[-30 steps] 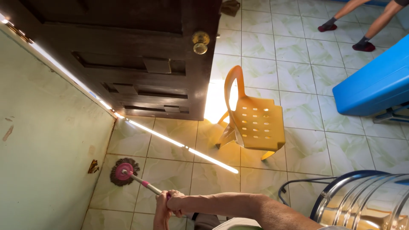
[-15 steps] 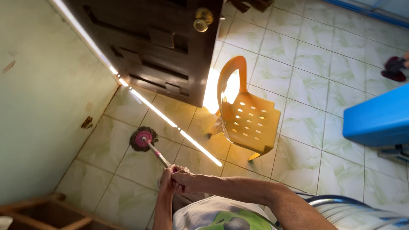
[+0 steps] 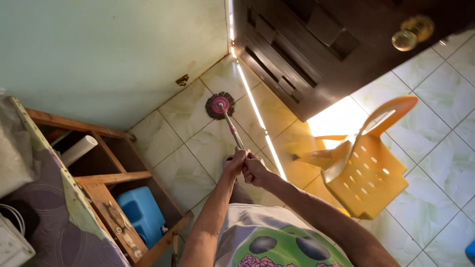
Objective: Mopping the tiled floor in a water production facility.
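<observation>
1. Two large items beyond the fingers: dark wooden door (image 3: 336,54) up and right, pale green wall (image 3: 109,49) up and left.
2. Orange plastic chair (image 3: 368,173) right of the fingers, apart, on tiled floor (image 3: 183,163).
3. Wooden shelf frame (image 3: 106,178) left of the fingers, blue container (image 3: 143,212) inside.
4. Left hand (image 3: 235,163) and right hand (image 3: 256,170) touching, fingers clamped round mop handle (image 3: 232,129).
5. Round mop head (image 3: 220,105) on floor ahead of fingertips, near wall.

Mop (image 3: 220,105): round head flat on tiled floor (image 3: 188,163) near green wall (image 3: 114,54); handle gripped by left hand (image 3: 234,163) and right hand (image 3: 257,170), touching. Yellow plastic chair (image 3: 368,173) beside dark wooden door (image 3: 321,54). Wooden shelf (image 3: 111,178) holding blue container (image 3: 142,213).
</observation>
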